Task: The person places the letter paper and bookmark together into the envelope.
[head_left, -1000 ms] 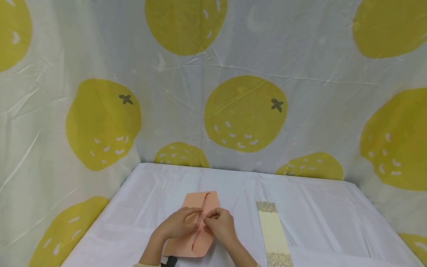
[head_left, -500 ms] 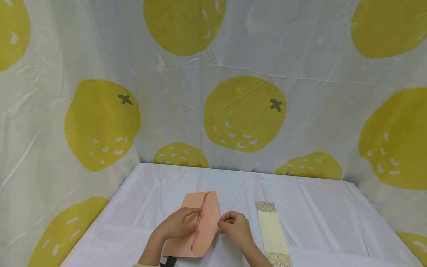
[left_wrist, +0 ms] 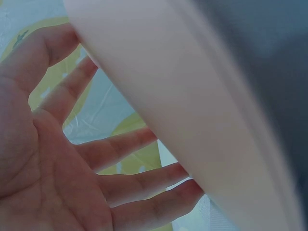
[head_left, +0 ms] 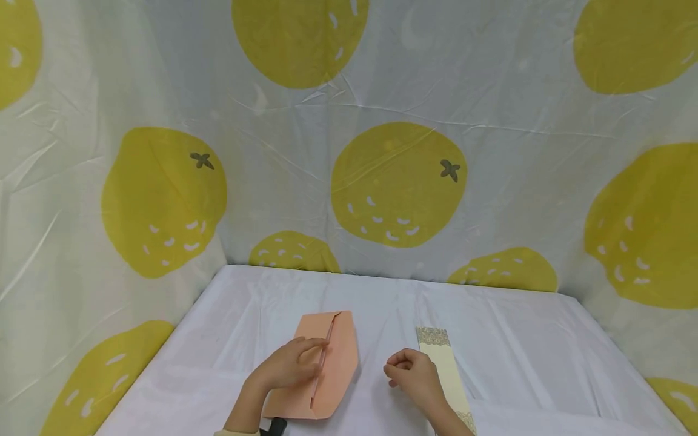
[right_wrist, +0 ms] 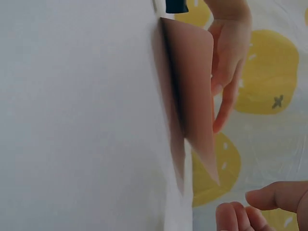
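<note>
A peach paper envelope lies flat on the white-covered table, with a slit running lengthwise along its middle. My left hand rests on it near that slit, fingers extended and spread. In the left wrist view, the same hand touches a pale, blurred surface with its fingertips. To the right of the envelope is my right hand, above the table and apart from the envelope. Its fingers curl loosely, and nothing shows between thumb and fingers in the right wrist view. Beyond it lies a cream paper strip with lace-patterned ends, partly covered by my right hand and forearm.
White cloth covers the table. A pale curtain with yellow fruit prints encloses the back and sides. A small black object sits by my left wrist at the table's near side.
My right hand has left the envelope and moved right toward the cream paper strip. The left hand stays in place on the envelope.
</note>
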Motion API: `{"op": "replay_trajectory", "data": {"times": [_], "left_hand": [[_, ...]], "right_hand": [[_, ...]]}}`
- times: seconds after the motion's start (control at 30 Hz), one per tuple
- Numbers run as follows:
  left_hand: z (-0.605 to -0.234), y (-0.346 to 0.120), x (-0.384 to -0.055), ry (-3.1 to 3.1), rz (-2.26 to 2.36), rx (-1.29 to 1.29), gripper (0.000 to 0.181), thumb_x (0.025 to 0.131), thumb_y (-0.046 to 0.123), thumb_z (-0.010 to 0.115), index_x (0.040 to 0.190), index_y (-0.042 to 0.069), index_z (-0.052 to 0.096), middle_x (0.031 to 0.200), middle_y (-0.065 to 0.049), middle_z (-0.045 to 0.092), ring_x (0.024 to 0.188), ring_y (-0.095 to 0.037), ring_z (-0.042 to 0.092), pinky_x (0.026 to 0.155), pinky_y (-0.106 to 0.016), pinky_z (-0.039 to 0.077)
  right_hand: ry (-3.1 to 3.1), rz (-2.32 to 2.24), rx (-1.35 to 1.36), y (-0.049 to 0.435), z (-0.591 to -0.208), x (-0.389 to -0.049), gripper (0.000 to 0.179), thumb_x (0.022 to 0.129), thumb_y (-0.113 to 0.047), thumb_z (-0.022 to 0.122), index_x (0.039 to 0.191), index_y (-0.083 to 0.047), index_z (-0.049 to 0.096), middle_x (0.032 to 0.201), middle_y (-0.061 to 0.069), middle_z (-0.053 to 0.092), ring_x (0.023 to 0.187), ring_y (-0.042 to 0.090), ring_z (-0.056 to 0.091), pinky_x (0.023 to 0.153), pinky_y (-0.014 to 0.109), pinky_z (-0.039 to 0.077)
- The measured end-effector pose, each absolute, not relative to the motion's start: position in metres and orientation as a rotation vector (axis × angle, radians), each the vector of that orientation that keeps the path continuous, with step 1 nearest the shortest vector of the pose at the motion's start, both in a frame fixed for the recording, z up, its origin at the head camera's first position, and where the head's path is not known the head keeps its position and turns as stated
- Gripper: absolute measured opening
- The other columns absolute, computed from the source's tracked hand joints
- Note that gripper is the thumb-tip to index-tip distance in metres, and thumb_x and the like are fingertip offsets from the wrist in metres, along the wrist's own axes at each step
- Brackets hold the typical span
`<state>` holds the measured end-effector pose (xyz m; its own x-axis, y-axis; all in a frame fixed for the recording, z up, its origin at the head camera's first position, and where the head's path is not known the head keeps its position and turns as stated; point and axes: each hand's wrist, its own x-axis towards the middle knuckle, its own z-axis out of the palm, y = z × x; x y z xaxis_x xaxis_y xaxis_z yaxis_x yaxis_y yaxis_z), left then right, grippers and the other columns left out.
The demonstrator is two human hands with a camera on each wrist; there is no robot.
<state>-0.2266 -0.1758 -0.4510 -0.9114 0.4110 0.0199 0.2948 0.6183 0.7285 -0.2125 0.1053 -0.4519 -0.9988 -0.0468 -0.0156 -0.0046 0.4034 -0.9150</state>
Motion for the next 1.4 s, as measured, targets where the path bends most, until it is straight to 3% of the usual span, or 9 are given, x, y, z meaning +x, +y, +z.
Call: {"op": "replay_trajectory", "data": {"times": [0.6,1.17,1.4], "left_hand": [[-0.451,-0.176,-0.226,2.644,1.207,0.551,0.051,0.089,0.027,0.068,0.137,0.016,0.057,0.137,-0.020,0.051,0.129,-0.047,0.040,0.096,-0.066,0.034],[-0.450,-0.175,-0.225,2.658,1.174,0.522,0.050,0.089,0.027,0.067,0.137,0.018,0.057,0.138,-0.022,0.050,0.133,-0.053,0.031,0.096,-0.072,0.030],[-0.450,-0.175,-0.225,2.649,1.175,0.529,0.050,0.089,0.027,0.067,0.137,0.018,0.057,0.138,-0.024,0.049,0.133,-0.052,0.032,0.096,-0.071,0.030]], "right_hand": [[2.694,-1.598,0.170,0.158,-0.457,-0.211,0.010,0.082,-0.005,0.072,0.086,0.001,0.065,0.073,0.005,0.067,0.062,0.022,0.065,0.058,0.032,0.054],[2.798,-1.428,0.300,0.209,-0.467,-0.217,0.011,0.084,-0.009,0.069,0.087,0.001,0.066,0.071,0.002,0.065,0.062,0.017,0.063,0.054,0.029,0.048],[2.846,-1.340,0.286,0.222,-0.469,-0.220,0.015,0.085,-0.012,0.068,0.088,0.002,0.065,0.074,0.002,0.063,0.065,0.016,0.060,0.057,0.032,0.048]]}}
